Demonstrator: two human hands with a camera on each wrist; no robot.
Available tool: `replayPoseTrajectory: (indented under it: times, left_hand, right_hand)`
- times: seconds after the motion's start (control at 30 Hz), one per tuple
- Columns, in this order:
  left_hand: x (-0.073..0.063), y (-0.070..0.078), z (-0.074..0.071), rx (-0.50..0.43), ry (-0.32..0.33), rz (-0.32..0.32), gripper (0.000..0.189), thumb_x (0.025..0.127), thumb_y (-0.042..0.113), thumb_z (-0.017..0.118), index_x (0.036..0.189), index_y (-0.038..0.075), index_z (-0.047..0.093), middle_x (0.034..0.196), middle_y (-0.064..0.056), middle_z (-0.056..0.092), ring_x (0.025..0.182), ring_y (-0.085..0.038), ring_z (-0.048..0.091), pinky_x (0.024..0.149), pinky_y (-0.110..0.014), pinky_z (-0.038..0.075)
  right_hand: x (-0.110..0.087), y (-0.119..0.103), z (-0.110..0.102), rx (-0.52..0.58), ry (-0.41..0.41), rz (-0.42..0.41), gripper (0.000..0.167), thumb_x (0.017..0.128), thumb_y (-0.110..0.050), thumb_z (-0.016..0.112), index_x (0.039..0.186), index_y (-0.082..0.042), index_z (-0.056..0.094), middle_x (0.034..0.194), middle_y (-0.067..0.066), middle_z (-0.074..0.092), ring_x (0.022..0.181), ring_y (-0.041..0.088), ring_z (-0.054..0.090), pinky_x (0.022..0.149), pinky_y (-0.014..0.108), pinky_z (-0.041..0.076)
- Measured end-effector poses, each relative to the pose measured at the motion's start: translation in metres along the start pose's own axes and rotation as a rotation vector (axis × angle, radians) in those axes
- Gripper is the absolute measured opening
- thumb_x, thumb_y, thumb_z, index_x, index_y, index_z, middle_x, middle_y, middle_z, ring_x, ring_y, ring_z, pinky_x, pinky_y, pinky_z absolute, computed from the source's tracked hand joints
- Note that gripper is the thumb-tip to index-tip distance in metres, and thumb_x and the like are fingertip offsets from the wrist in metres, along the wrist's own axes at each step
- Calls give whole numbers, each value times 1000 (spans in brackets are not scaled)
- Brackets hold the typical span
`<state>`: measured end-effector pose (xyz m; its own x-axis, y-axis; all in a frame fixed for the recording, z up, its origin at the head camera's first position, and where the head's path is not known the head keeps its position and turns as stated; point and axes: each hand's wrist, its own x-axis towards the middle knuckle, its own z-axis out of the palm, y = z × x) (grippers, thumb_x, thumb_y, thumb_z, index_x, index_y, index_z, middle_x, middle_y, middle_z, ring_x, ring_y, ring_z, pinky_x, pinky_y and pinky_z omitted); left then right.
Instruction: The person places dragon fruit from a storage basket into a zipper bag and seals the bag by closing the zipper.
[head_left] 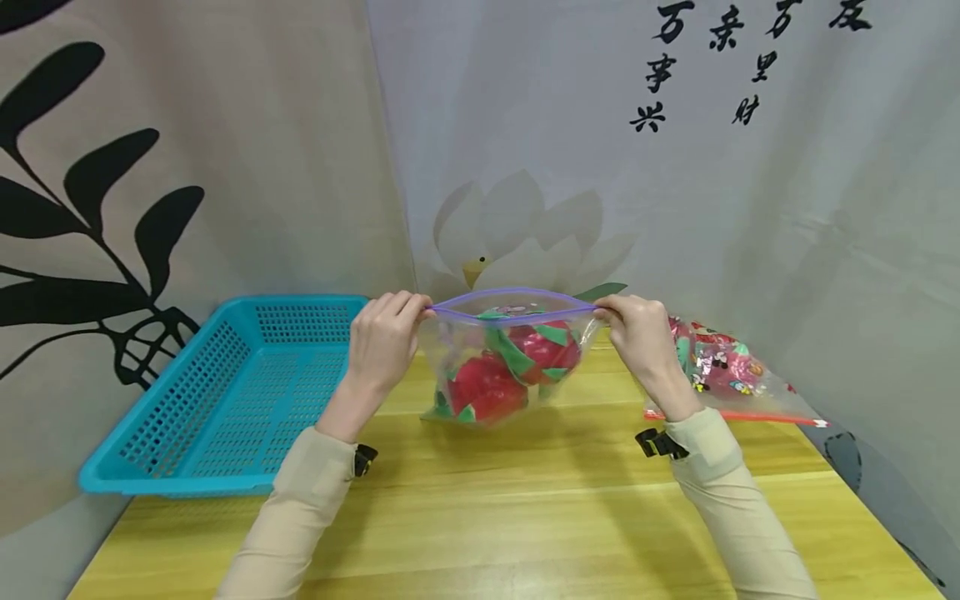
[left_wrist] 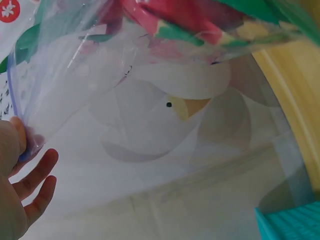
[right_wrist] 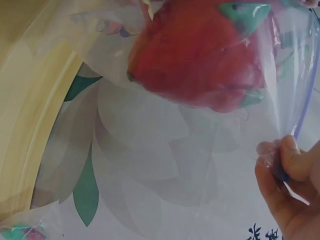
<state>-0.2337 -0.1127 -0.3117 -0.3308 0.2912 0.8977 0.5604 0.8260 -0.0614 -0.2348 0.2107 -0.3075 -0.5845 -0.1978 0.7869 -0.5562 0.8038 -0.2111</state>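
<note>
A clear zip bag [head_left: 437,350] with a purple zip strip hangs between my two hands, its mouth parted into a narrow oval. Inside it are red and green dragon fruit toys [head_left: 487,387], one lower left and one upper right. My left hand [head_left: 384,337] pinches the left end of the strip between thumb and fingertip. At the right end, my right hand [head_left: 643,337] pinches the opposite corner. Thumb and index finger [right_wrist: 296,159] hold that corner in the right wrist view. The left wrist view shows the other fingers of the left hand [left_wrist: 15,185] spread loosely.
A blue plastic basket [head_left: 172,479] stands at the left of the wooden table [head_left: 525,517]. Another zip bag [head_left: 735,375] with a red strip and colourful printed contents lies at the right, behind the right forearm. A printed curtain [head_left: 525,125] hangs at the table's back edge.
</note>
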Motion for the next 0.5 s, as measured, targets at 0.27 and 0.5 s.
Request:
replayPoseTrajectory:
  times: [0.27,0.5]
  left_hand:
    - [5,5,-2,-18,42,-1,19,90,21,62,84,4,68,75,-8,68,63,-26,62,58,-36,52]
    - [3,7,1,-31,22,16,17,87,19,65,82,3,68,75,-9,68,63,-25,63,58,-35,52]
  right_hand:
    - [3,-3,-8,7,71,25,12,81,-4,70,85,6,73,75,21,71,59,31,65,54,40,54]
    - [0,-2,-5,-11,22,-2,8,81,-1,69,84,5,73,75,19,72,63,31,67,59,40,56]
